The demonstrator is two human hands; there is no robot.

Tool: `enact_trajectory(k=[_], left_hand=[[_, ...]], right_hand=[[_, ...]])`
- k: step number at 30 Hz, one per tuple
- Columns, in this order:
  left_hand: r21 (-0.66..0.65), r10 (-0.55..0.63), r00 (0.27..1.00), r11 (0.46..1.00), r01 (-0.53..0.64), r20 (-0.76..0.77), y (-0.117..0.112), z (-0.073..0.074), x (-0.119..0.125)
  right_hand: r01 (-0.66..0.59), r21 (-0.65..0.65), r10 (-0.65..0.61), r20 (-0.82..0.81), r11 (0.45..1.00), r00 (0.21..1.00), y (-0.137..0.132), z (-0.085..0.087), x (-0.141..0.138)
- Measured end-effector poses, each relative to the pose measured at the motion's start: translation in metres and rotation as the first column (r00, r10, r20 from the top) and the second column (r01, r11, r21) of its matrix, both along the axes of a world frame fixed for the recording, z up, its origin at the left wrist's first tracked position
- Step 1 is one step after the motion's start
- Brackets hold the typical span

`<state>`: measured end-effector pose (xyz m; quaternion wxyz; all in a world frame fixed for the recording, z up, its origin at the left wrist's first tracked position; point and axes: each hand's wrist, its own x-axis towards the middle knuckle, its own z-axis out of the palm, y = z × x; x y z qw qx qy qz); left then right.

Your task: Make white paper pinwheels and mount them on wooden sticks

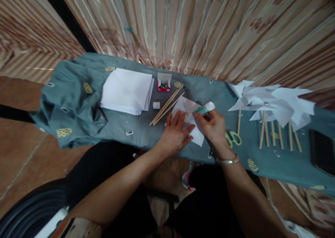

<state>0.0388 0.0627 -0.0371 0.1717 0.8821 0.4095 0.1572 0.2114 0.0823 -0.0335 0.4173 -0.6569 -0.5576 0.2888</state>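
A white sheet of paper with slits cut into it lies on the cloth before me. My left hand rests on its near left part, fingers spread and pressing down. Between the thumb and fingers of my right hand is a green and white glue stick, tilted, with its green end low over the paper; I cannot tell whether it touches. A small white cap stands left of several wooden sticks. Scissors with green handles lie partly hidden beside my right wrist.
Left is a stack of white paper. An open red box of metal pins sits behind the sticks. Paper pinwheels on sticks lie at right, near a dark phone. A curtain hangs behind the cloth-covered table.
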Motion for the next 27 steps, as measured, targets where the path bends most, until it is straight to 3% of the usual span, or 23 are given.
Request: enact_trajectory(k=[3, 5, 27], left_hand=[[-0.002, 0.001, 1.0, 1.0, -0.001, 0.008, 0.0, -0.001, 0.0], [-0.006, 0.002, 1.0, 1.0, -0.002, 0.01, 0.0, -0.001, 0.0], [0.015, -0.001, 0.999, 1.0, 0.001, -0.034, 0.0, 0.001, 0.001]], right_hand=[[0.041, 0.04, -0.048, 0.196, 0.998, 0.979, -0.003, 0.004, -0.004], [0.018, 0.039, -0.027, 0.242, 0.999, 0.97, -0.005, 0.006, -0.006], [-0.076, 0.082, 0.047, 0.316, 0.994, 0.948, -0.007, 0.007, -0.012]])
